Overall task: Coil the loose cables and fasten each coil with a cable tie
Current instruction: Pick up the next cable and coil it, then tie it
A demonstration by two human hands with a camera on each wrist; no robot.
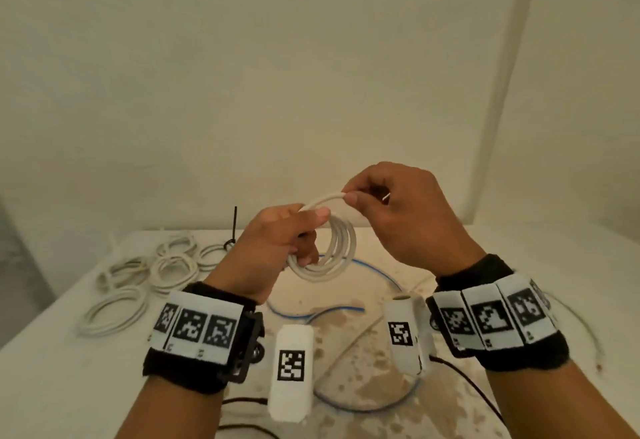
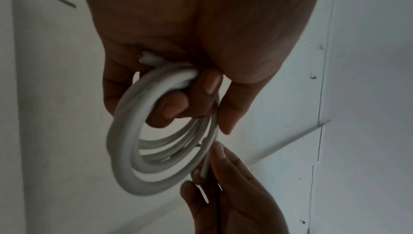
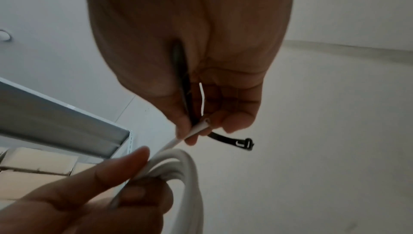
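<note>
My left hand [image 1: 294, 234] grips a coil of white cable [image 1: 341, 251] above the table, fingers curled through its loops [image 2: 156, 131]. My right hand [image 1: 377, 203] pinches the cable's free end [image 3: 196, 130] between thumb and forefinger, just up and right of the coil. A thin bare wire sticks out of that end. The same hand also holds a black cable tie [image 3: 232, 139] against the palm, its head poking out past the fingers. In the head view the tie is hidden behind my hand.
Several white cable coils [image 1: 173, 265] lie at the table's far left, one with an upright black tie [image 1: 234, 227]. A loose blue cable [image 1: 349, 310] curves across the stained tabletop [image 1: 363, 386] below my hands. A thin grey cable [image 1: 585, 327] lies at the right. Black leads trail near the front edge.
</note>
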